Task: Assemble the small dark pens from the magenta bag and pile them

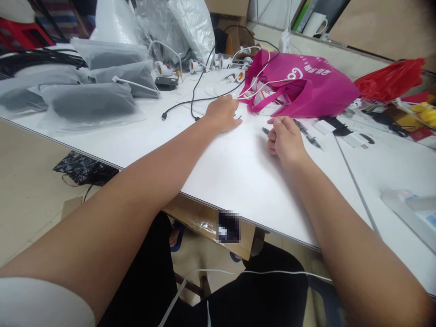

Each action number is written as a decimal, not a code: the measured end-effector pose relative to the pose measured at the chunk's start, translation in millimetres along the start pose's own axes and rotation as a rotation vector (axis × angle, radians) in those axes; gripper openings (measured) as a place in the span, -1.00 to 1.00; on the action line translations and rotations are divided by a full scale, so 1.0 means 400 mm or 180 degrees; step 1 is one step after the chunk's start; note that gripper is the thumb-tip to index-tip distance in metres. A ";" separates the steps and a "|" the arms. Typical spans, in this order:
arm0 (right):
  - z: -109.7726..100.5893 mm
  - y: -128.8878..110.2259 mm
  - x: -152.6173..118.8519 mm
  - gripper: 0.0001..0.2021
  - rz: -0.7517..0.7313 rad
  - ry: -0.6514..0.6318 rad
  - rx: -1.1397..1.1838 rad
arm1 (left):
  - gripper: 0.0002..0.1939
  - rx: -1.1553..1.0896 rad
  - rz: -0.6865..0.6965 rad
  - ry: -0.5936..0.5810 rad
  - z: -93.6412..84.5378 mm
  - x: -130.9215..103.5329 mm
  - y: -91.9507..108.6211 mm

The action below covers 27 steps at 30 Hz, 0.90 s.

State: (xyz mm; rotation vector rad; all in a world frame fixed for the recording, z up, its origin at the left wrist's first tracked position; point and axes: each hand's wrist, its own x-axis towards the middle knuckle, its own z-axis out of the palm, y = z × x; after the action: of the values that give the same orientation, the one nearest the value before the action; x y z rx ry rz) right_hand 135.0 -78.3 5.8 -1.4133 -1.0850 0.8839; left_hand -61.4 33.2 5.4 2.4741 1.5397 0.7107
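My left hand (223, 113) reaches over the white table (231, 168), beside a black cable (179, 105) and just left of the pink bag (320, 88). Its thumb points right, away from the palm; what lies under its fingers is hidden. To the right, my right hand (285, 138) is closed in front of the bag, its fingers curled round a thin dark pen-like tool whose tip sticks out on the left. White cables run from the bag's opening toward my left hand.
Grey frosted pouches (95, 102) lie at the left. White lamp sockets (163, 68) sit behind, near clear plastic bags (170, 27). A dark tool (308, 134) and white adapters (354, 139) lie at the right, with a red bag (391, 81) beyond.
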 end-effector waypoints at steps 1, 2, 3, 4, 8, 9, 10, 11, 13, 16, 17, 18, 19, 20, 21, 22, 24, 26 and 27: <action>-0.001 0.000 0.000 -0.72 -0.0009 -0.0018 -0.0017 | -0.64 0.0054 0.0003 -0.0036 0.000 -0.001 -0.001; -0.002 0.000 0.000 -0.71 -0.0016 -0.0038 -0.0040 | -0.62 0.0087 -0.0006 -0.0065 0.000 -0.001 -0.001; -0.002 0.000 0.000 -0.71 -0.0021 -0.0054 -0.0065 | -0.60 0.0100 -0.0030 -0.0085 -0.001 -0.001 -0.001; -0.002 -0.001 -0.001 -0.71 -0.0023 -0.0064 -0.0087 | -0.58 0.0100 -0.0065 -0.0104 -0.003 -0.001 -0.001; 0.000 -0.010 -0.007 -0.77 0.0007 -0.0043 -0.0142 | -0.52 0.0074 -0.0196 -0.0196 -0.017 -0.002 0.002; 0.000 -0.012 -0.008 -0.79 0.0022 -0.0031 -0.0148 | -0.52 0.0086 -0.0208 -0.0231 -0.020 -0.003 0.003; 0.001 -0.014 -0.009 -0.79 0.0035 -0.0027 -0.0154 | -0.51 0.0107 -0.0208 -0.0265 -0.022 -0.003 0.004; 0.001 -0.016 -0.010 -0.80 0.0046 -0.0029 -0.0158 | -0.52 0.0131 -0.0200 -0.0289 -0.024 -0.003 0.004; 0.001 -0.018 -0.011 -0.79 0.0050 -0.0037 -0.0163 | -0.53 0.0135 -0.0171 -0.0298 -0.022 -0.003 0.003; 0.003 -0.018 -0.012 -0.76 0.0061 -0.0043 -0.0137 | -0.57 0.0029 -0.0136 -0.0193 -0.012 -0.001 -0.003; 0.003 -0.018 -0.013 -0.75 0.0068 -0.0025 -0.0111 | -0.61 -0.0032 -0.0139 -0.0117 -0.010 0.001 -0.005; 0.004 -0.018 -0.013 -0.75 0.0074 -0.0005 -0.0078 | -0.66 -0.0123 -0.0140 0.0013 -0.010 0.004 -0.007; 0.004 -0.017 -0.013 -0.75 0.0074 0.0013 -0.0043 | -0.72 -0.0230 -0.0138 0.0192 -0.012 0.007 -0.009; 0.004 -0.015 -0.011 -0.76 0.0058 0.0030 -0.0012 | -0.79 -0.0340 -0.0147 0.0394 -0.016 0.011 -0.011; 0.002 -0.012 -0.008 -0.75 0.0027 0.0046 0.0009 | -0.81 -0.0460 -0.0163 0.0608 -0.023 0.016 -0.013; -0.002 -0.008 -0.003 -0.75 -0.0009 0.0065 0.0017 | -0.78 -0.0587 -0.0206 0.0815 -0.031 0.021 -0.016; -0.012 0.001 0.012 -0.75 -0.0058 0.0131 0.0015 | -0.69 -0.0808 -0.0360 0.1122 -0.047 0.031 -0.021; -0.025 0.009 0.030 -0.73 -0.0060 0.0109 0.0047 | -0.65 -0.1002 -0.0481 0.1233 -0.057 0.034 -0.023; -0.030 0.012 0.038 -0.72 -0.0031 0.0058 0.0097 | -0.64 -0.1100 -0.0458 0.1269 -0.058 0.031 -0.020</action>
State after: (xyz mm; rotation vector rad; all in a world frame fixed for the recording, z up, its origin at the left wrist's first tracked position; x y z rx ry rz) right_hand 151.7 -67.5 3.5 -1.3872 -1.0598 0.8756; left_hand -74.0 44.8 26.9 2.0319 1.5301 1.3751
